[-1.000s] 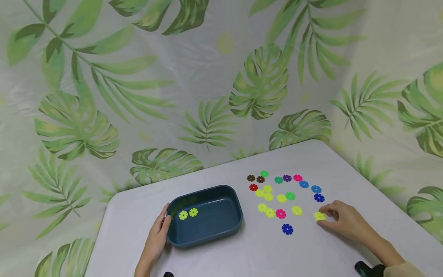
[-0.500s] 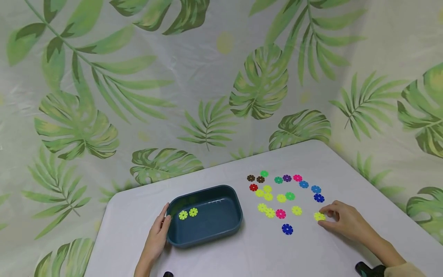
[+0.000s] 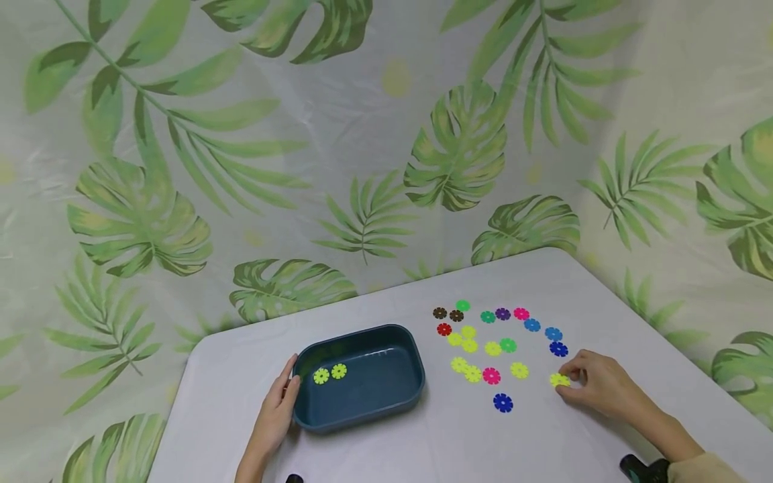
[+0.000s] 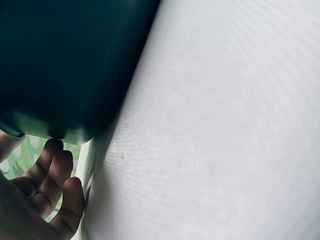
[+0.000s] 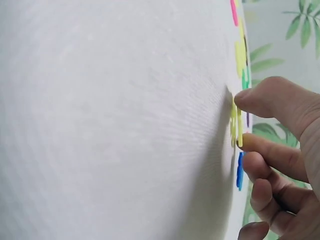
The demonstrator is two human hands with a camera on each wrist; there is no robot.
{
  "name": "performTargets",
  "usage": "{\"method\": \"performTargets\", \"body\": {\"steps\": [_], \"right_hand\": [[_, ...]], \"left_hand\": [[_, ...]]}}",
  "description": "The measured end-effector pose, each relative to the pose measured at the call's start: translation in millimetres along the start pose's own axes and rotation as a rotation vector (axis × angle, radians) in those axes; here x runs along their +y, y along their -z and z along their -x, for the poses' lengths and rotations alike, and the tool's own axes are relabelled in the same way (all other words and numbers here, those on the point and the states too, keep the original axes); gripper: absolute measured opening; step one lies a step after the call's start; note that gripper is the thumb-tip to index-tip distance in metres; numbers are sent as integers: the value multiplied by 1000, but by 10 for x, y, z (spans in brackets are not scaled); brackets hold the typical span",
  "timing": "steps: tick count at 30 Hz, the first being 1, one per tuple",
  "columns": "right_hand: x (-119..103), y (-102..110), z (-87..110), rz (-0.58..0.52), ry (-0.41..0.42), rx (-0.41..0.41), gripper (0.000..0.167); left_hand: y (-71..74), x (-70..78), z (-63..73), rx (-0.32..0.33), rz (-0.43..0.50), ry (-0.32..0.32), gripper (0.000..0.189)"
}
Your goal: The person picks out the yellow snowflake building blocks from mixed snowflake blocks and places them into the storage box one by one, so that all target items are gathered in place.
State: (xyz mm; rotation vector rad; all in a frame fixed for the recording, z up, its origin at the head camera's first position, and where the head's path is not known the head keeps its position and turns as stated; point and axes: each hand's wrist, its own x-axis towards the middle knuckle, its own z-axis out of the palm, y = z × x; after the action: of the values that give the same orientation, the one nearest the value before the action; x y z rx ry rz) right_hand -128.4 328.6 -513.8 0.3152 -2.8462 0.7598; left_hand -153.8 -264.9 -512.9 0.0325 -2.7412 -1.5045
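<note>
While L hand (image 3: pixel 273 410) grips the dark-blue tray (image 3: pixel 365 397), R hand (image 3: pixel 602 384) pinches a yellow notched disc (image 3: pixel 556 380): prob. pickup step; next likely needs clean lift.

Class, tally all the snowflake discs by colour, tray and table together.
Yellow snowflake discs: 10
Light green snowflake discs: 2
Dark green snowflake disc: 1
Light blue snowflake discs: 2
Dark blue snowflake discs: 2
Pink snowflake discs: 2
Brown snowflake discs: 2
Purple snowflake disc: 1
Red snowflake disc: 1
Total: 23

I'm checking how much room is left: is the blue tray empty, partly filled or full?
Partly filled: two yellow discs lie inside the tray, towards the left hand, and most of its floor is bare.
</note>
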Motion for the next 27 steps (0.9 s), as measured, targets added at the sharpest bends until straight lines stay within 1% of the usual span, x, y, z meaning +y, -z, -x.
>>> {"method": "performTargets", "body": {"steps": [2,5,9,12,16,21,27], "right_hand": [[-23,18,-27,8,-19,-15,24],[-56,44,-79,10,-17,-13,24],[-120,79,-189,9,42,15,23],[-208,108,-295,4,88,25,21],[-380,134,-488,-14,136,10,20],[-625,106,-749,-34,189,-1,20],[-952,-7,-1060,-63,312,3,19]], "left_hand": [[2,-1,-1,-1,0,0,54],[4,6,2,1,0,4,54],[9,30,15,1,-3,-3,54],[5,48,24,-2,3,-11,54],[11,50,23,8,2,-11,54],[24,54,25,-1,3,-10,54],[29,54,31,-14,36,-4,55]]}}
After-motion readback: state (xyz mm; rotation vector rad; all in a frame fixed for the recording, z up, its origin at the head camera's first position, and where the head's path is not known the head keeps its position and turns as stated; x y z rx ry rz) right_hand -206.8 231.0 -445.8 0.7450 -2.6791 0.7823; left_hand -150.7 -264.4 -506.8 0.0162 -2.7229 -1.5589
